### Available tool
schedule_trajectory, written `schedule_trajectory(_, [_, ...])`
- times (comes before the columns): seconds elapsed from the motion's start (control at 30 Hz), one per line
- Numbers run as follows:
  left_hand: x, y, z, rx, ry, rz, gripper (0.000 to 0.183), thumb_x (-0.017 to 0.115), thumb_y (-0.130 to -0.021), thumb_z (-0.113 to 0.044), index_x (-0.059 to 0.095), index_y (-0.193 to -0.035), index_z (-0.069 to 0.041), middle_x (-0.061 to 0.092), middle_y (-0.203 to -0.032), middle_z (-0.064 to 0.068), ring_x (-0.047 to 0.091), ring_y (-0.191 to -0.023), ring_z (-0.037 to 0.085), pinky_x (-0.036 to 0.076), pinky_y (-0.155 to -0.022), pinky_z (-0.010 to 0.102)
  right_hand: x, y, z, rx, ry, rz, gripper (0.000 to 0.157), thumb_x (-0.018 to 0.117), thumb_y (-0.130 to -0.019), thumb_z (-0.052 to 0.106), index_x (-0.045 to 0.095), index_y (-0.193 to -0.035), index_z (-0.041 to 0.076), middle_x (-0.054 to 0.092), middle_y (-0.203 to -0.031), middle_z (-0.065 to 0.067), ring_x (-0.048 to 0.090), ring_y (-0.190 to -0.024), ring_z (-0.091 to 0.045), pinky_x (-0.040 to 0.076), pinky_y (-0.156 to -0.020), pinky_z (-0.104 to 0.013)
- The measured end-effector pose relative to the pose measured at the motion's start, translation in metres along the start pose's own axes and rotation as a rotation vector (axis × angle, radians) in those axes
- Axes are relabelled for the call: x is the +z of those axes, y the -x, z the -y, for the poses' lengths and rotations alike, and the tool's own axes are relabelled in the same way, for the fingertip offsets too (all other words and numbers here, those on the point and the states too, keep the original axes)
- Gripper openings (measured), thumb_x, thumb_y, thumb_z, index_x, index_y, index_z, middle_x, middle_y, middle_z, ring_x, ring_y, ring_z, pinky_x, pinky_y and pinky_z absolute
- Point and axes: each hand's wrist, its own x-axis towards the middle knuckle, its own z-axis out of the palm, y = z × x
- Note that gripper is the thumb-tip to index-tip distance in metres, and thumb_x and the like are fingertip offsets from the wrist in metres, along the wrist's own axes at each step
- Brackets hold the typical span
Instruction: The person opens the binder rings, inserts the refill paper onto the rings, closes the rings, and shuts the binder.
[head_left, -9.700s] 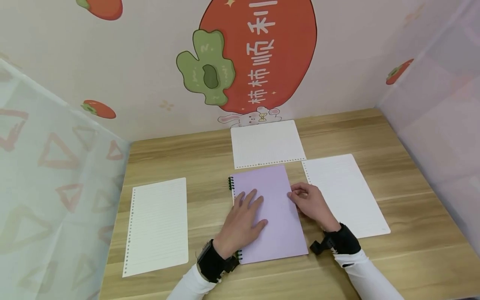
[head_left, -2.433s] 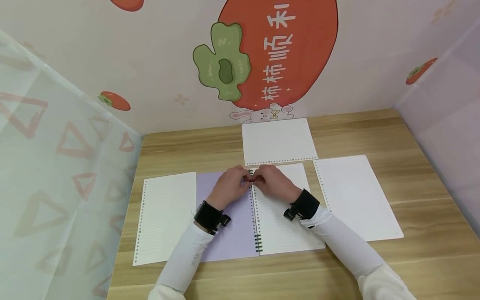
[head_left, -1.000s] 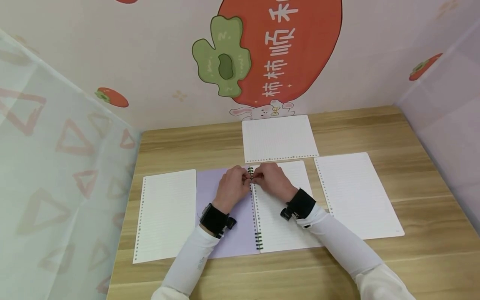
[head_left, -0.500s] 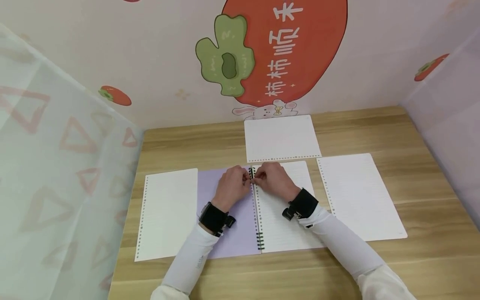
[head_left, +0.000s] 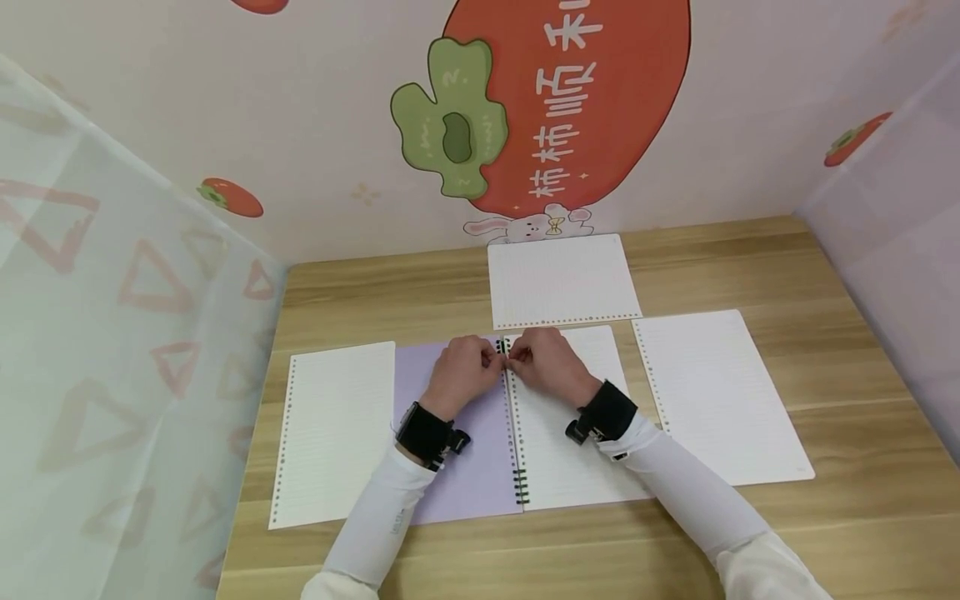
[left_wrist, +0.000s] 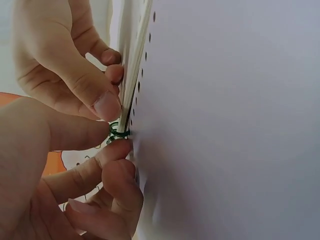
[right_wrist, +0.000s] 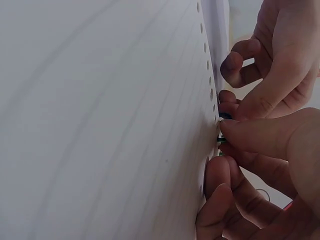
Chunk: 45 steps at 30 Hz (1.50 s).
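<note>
A loose-leaf notebook lies open, its purple cover (head_left: 472, 475) on the left and ruled, punched pages (head_left: 577, 450) on the right. Green binder rings show at the top of the spine, with another green ring strip (head_left: 521, 486) at the bottom. My left hand (head_left: 461, 379) and right hand (head_left: 551, 367) meet at the upper spine, thumbs and fingers pinching the upper binder rings (left_wrist: 119, 132) from both sides. In the left wrist view the ring passes round the page edges between the fingertips. The fingers hide part of the rings in the right wrist view.
Loose punched sheets lie round the notebook: a left sheet (head_left: 330, 433) bordering the purple cover, a back sheet (head_left: 564, 279) near the wall, and a right sheet (head_left: 720, 396) beside my right forearm. The wooden table (head_left: 360, 292) meets walls behind and at both sides.
The notebook, closed earlier under my left hand, now lies open. Both hands have moved to the top of its spine; over the last couple of seconds they stay there with only small finger shifts.
</note>
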Motion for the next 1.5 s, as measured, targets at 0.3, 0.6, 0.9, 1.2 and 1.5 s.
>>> schedule_trajectory(0.3, [-0.001,0.000,-0.003,-0.032,0.020,-0.006,0.030,0.063,-0.091,-0.016,0.063,-0.062,-0.014,0.050,-0.057,-0.003,0.047,-0.049,0.011,0.035,-0.047,0.026,-0.001,0.006,-0.002,0.005,0.037,-0.021,0.008,0.077,-0.086,0.012,0.081,-0.080,0.009,0.064,-0.071,0.002,0.057,-0.064,-0.009,0.049,-0.060,-0.028])
schedule_trajectory(0.6, [-0.003,0.006,-0.001,-0.040,0.025,-0.021,0.029,0.061,-0.094,-0.019,0.064,-0.065,-0.015,0.055,-0.064,-0.001,0.050,-0.053,0.011,0.039,-0.050,0.028,-0.006,0.009,0.001,0.055,0.023,0.009,0.009,0.079,-0.086,0.015,0.082,-0.085,0.007,0.066,-0.075,0.001,0.060,-0.067,-0.010,0.051,-0.062,-0.028])
schedule_trajectory(0.9, [-0.018,0.031,-0.001,-0.010,0.030,-0.035,0.016,0.067,-0.095,-0.027,0.077,-0.085,-0.019,0.068,-0.085,-0.007,0.059,-0.069,0.010,0.048,-0.057,0.030,-0.024,0.034,0.006,0.073,0.006,0.015,0.010,0.076,-0.089,0.014,0.081,-0.092,0.006,0.069,-0.080,0.000,0.061,-0.072,-0.011,0.053,-0.066,-0.030])
schedule_trajectory(1.2, [-0.014,0.067,-0.008,0.259,0.022,0.154,0.009,0.069,-0.095,-0.022,0.078,-0.098,-0.021,0.066,-0.094,-0.013,0.058,-0.079,0.005,0.051,-0.071,0.027,-0.025,0.077,0.020,0.000,-0.053,0.119,0.012,0.072,-0.093,0.010,0.080,-0.101,0.005,0.069,-0.086,0.004,0.060,-0.076,-0.005,0.053,-0.069,-0.026])
schedule_trajectory(1.5, [0.002,0.107,-0.010,0.342,-0.021,0.258,0.006,0.073,-0.093,-0.030,0.075,-0.096,-0.026,0.064,-0.095,-0.019,0.059,-0.085,0.002,0.051,-0.076,0.028,-0.006,0.110,0.042,-0.085,-0.147,0.270,0.009,0.071,-0.093,0.008,0.079,-0.097,0.011,0.071,-0.088,0.006,0.061,-0.077,0.000,0.054,-0.069,-0.021])
